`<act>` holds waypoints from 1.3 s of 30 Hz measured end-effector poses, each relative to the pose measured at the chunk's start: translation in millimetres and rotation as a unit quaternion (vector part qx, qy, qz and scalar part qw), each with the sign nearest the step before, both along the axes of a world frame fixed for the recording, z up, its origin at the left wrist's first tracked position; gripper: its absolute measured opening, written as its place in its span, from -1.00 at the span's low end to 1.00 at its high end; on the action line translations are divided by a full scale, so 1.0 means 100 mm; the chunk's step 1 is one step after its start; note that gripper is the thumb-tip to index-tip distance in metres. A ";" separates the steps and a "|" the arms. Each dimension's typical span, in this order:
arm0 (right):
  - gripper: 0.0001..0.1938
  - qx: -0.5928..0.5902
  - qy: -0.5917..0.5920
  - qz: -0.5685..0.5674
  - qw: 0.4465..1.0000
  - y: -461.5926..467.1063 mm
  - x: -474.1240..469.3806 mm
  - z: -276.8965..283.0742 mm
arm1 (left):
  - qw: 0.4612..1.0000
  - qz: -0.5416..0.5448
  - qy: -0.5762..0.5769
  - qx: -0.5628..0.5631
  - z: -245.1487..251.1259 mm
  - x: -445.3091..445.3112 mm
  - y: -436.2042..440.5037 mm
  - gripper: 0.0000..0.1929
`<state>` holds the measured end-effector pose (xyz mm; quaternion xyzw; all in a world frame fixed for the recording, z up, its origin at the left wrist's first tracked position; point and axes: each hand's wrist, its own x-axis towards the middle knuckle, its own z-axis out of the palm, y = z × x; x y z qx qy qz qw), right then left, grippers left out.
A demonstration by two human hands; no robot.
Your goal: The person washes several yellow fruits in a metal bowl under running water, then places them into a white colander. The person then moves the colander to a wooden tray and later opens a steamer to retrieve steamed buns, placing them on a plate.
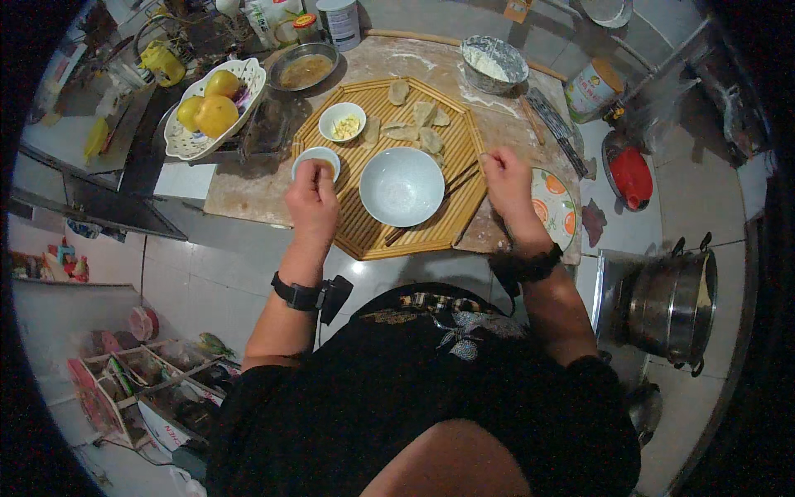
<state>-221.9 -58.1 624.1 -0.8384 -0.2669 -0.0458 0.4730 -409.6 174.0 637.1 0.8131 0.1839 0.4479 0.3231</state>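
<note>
My left hand [313,200], fingers curled together, is over the near edge of a small white bowl [297,163] of brown liquid; whether it grips the rim is hidden. My right hand [510,185] is curled by the right edge of an octagonal bamboo tray [372,239], close to the upper ends of dark chopsticks [461,181]. I cannot tell if it touches them. The chopsticks slant past a larger pale bowl [402,186], which looks bare inside. Several folded dumpling-like pieces [425,114] lie behind it. A second small bowl [343,122] holds chopped pale-yellow bits.
The floured wooden board [248,192] bears a metal dish [304,66] and a flour bowl [494,65]. On the left is a fruit basket [186,146]. At right are a cleaver-like blade [557,132], an orange-patterned plate [554,208] and a large steel pot [671,307].
</note>
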 end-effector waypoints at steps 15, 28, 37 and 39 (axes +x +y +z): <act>-0.53 -0.317 -0.204 0.161 0.912 0.51 0.44 -0.10 | 0.990 -0.069 0.059 -0.104 -0.18 -0.03 -0.05 -0.75; -0.73 -0.223 -0.033 0.170 0.959 0.62 0.73 -0.17 | 0.988 -0.079 0.079 -0.108 -0.23 -0.03 -0.08 -0.81; -0.65 -0.408 -0.200 0.246 0.856 1.01 0.82 -0.25 | 0.989 -0.078 0.085 -0.094 -0.22 -0.04 -0.12 -0.80; -0.65 -0.290 -0.210 0.270 0.894 1.05 0.83 -0.23 | 0.986 -0.079 0.096 -0.115 -0.24 -0.04 -0.12 -0.80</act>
